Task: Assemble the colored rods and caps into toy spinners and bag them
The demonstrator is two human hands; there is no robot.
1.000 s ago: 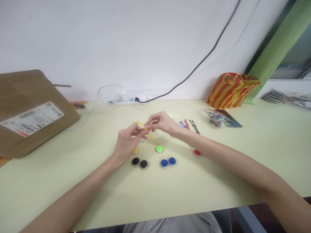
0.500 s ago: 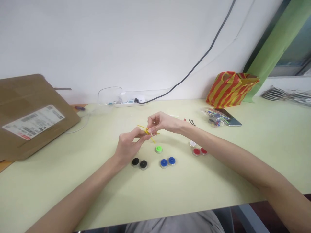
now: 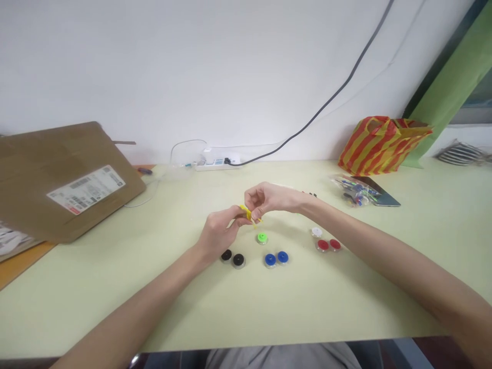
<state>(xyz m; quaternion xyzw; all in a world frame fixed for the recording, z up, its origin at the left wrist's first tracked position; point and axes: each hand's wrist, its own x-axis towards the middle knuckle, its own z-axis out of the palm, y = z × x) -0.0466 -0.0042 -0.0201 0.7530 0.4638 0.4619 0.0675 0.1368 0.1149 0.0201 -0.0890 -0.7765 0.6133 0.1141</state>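
"How's the light?"
"Bright and fairly even on the wall (image 3: 230, 77), source out of view; soft shadows lie on the desk (image 3: 230, 318) beneath the forearms (image 3: 161, 300)."
"Sharp?"
"Rather soft, fine detail at the hands (image 3: 271, 197) smeared, with wide-angle stretching toward left and right."

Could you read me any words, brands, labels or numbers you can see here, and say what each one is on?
None can be read with certainty.
White label on the cardboard box: printed lines, barcode-like blocks and a red patch, too blurred to read.
Power strip: blue markings, too small to read.
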